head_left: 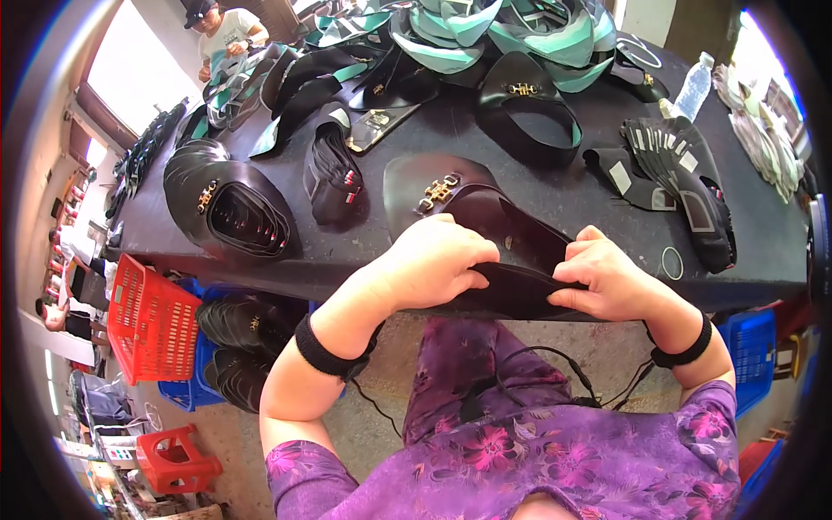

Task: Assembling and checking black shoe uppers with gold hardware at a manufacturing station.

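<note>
A black shoe upper (407,184) with a gold buckle lies at the table's near edge, its strap looping toward me. My left hand (425,264) pinches the near edge of that loop between thumb and fingers. Farther right, my right hand (604,276) is closed on the same upper, thumb below and fingers bent over the edge. The band between both hands is stretched out and dark. Just beyond sits another black upper (546,143) with a gold buckle and teal lining. A nested stack of black uppers (184,173) rests to the left.
Teal-lined uppers (442,54) are heaped at the back. Bundled black pieces (328,173) lie beyond my left hand, labelled ones (667,160) at right near a clear bottle (695,87) and a rubber band (672,263). Red basket (152,316) stands lower left; a person (230,39) works across.
</note>
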Tool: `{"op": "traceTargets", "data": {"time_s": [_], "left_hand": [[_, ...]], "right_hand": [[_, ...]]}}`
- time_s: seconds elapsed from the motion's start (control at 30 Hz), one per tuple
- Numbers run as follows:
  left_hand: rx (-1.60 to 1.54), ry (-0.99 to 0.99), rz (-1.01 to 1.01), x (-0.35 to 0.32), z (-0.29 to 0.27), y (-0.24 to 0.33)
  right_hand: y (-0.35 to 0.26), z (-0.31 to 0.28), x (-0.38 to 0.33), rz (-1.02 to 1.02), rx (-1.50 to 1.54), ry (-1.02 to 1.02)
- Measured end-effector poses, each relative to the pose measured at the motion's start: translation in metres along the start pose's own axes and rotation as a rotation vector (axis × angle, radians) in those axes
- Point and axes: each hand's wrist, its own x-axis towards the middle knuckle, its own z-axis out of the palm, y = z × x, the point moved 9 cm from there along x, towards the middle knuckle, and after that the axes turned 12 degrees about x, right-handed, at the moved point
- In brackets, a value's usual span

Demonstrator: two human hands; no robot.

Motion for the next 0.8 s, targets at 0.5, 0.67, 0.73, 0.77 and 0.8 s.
{"op": "traceTargets", "data": {"time_s": [0.5,0.67,0.73,0.77,0.8], "left_hand": [[-1.631,0.845,-0.519,-0.048,0.064,-0.034],[-1.870,0.678,-0.393,-0.038,0.071,-0.025],[-1.913,0.677,-0.456,-0.037,0.072,-0.024],[-1.907,0.729,-0.494,-0.040,0.073,-0.027],[-1.899,0.780,-0.530,-0.042,0.074,-0.030]], "right_hand": [[0.012,0.023,0.026,0.146,0.295,0.180],[0.004,0.038,0.021,0.073,0.312,0.111],[0.009,0.040,0.018,0.139,0.290,0.094],[0.010,0.041,0.019,0.138,0.296,0.092],[0.012,0.039,0.018,0.152,0.301,0.124]]}}
